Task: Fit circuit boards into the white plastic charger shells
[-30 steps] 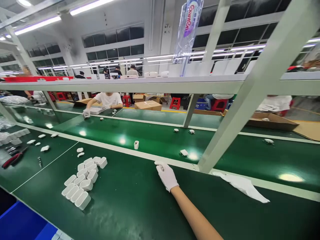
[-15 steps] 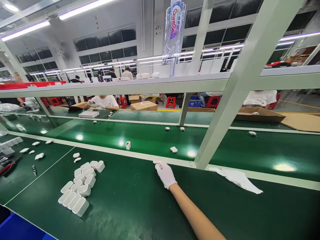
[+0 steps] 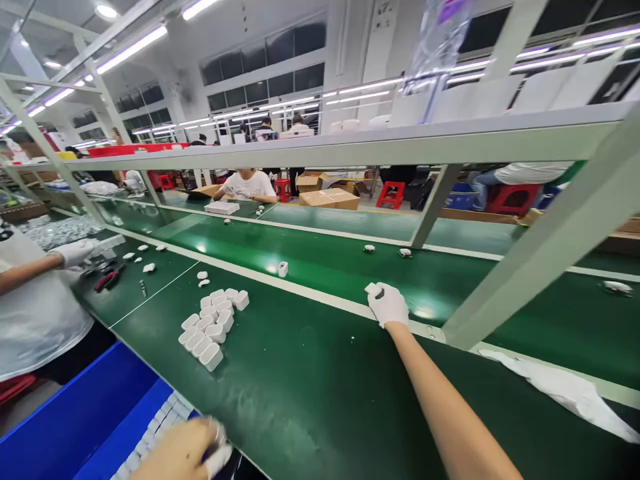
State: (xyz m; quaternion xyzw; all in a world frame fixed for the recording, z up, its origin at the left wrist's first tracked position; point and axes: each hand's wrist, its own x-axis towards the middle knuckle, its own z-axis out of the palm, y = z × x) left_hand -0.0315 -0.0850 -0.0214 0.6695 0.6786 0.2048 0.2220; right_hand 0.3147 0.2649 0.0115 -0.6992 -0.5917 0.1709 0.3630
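Observation:
My right hand (image 3: 389, 305), in a white glove, reaches over the pale strip onto the moving green belt (image 3: 340, 267). Its fingers are closed on a small white part (image 3: 373, 290) with a dark spot. My left hand (image 3: 187, 453) is at the bottom edge, blurred, bare-backed and curled around something white I cannot make out, just above the rows of white pieces in the blue bin (image 3: 85, 420). A cluster of several white rounded cases (image 3: 213, 323) lies on the near green table, left of my right arm. Another white part (image 3: 283, 269) stands on the belt.
A slanted metal frame post (image 3: 540, 260) rises just right of my right hand. A white cloth (image 3: 565, 393) lies at far right. A co-worker's gloved hand (image 3: 75, 252) works at left near red pliers (image 3: 107, 280). Another person (image 3: 247, 185) sits across the belts.
My right hand went forward from the pale strip onto the belt and closed on the small white part. My view turned left and down, bringing in my left hand, the blue bin and the co-worker.

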